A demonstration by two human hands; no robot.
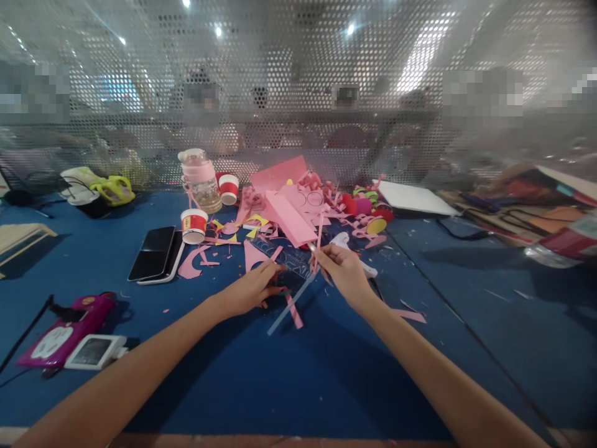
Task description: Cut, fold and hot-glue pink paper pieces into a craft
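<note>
Pinched in my right hand [342, 270] is a narrow pink paper strip [319, 230] that stands up from the fingertips. A translucent flat strip [291, 305] slants down to the left from just below these fingers; whether they also hold it is unclear. To the left, my left hand [254, 287] has curled fingers at the upper end of a short pink paper strip [295, 311], partly hidden by the fingers. Between and behind the hands lies a clear stencil ruler [296, 260]. A pink paper triangle [253, 255] rests beside my left hand.
Pink card [289, 218] and scraps pile up behind the hands. Paper cups [194, 227], a bottle [200, 180] and a phone [153, 254] stand or lie left. A purple case [69, 333] is nearer. White pad [415, 198] lies right, before a perforated metal screen [289, 137].
</note>
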